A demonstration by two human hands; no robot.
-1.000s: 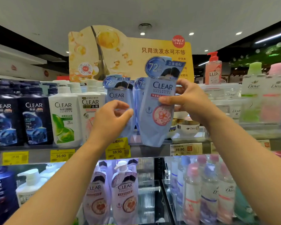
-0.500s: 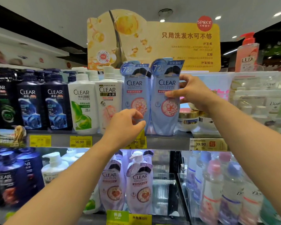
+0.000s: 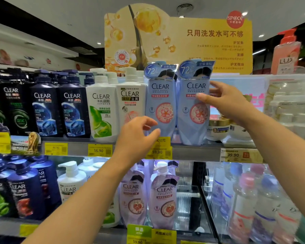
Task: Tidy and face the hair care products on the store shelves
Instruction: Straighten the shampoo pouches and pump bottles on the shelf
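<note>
The fingers (image 3: 203, 96) of the right hand (image 3: 225, 103) were loosely spread, the thumb lying against the front of the right light-blue CLEAR bottle (image 3: 194, 110) near its label band and the other fingers reaching round its right edge; whether they gripped it or only touched it could not be told. The left hand (image 3: 136, 138) hovered lower, its fingers (image 3: 148, 123) loosely curled and holding nothing, just in front of the foot of the left light-blue CLEAR bottle (image 3: 160, 104). Both light-blue bottles stood upright, side by side and label forward, on the upper shelf (image 3: 192, 152). To their left on that shelf stood a white CLEAR pump bottle with a pink mark (image 3: 130, 103), a white one with a green leaf (image 3: 101, 110), then dark blue bottles (image 3: 58, 111). To their right sat a squat jar with a gold lid (image 3: 218, 128). Yellow price tags (image 3: 99, 150) ran along the shelf's front edge. Behind rose a yellow display card (image 3: 209, 43). On the lower shelf stood lilac CLEAR bottles (image 3: 163, 199).
</note>
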